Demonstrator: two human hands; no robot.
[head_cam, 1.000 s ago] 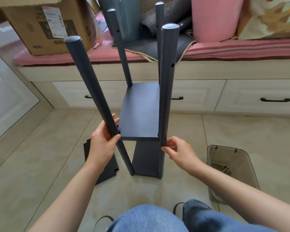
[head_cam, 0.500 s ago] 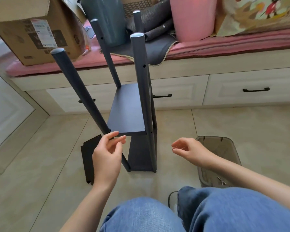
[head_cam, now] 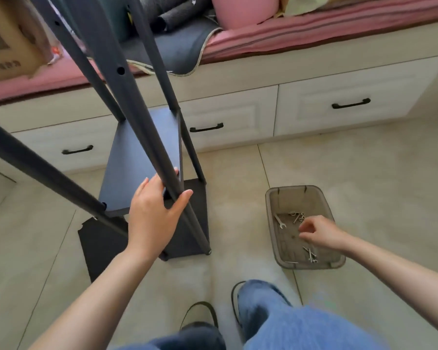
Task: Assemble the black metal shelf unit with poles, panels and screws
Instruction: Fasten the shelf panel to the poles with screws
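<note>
Black metal is filling the left half of the view: the half-built shelf unit [head_cam: 147,157] is standing on the beige tile floor [head_cam: 364,173], with four poles [head_cam: 127,79] rising from a bottom panel [head_cam: 187,238] and a second panel [head_cam: 142,157] fixed partway up. The left hand [head_cam: 153,213] is wrapping around the nearest pole just at the front right corner of that raised panel, thumb on one side and fingers curling round the other. A loose panel [head_cam: 99,246] is lying flat on the floor to the left of the unit's base, partly behind the left forearm.

To the right, well apart from the unit, a translucent grey plastic bin [head_cam: 304,223] is sitting on the tiles, holding screws [head_cam: 310,255], small nuts and a flat wrench [head_cam: 280,222]. The right hand [head_cam: 320,233] is hovering inside the bin, fingers curled together as if pinching; whether anything is between them cannot be told. Behind, white drawers [head_cam: 339,107] with black handles are running under a pink cushioned bench [head_cam: 314,31].
</note>
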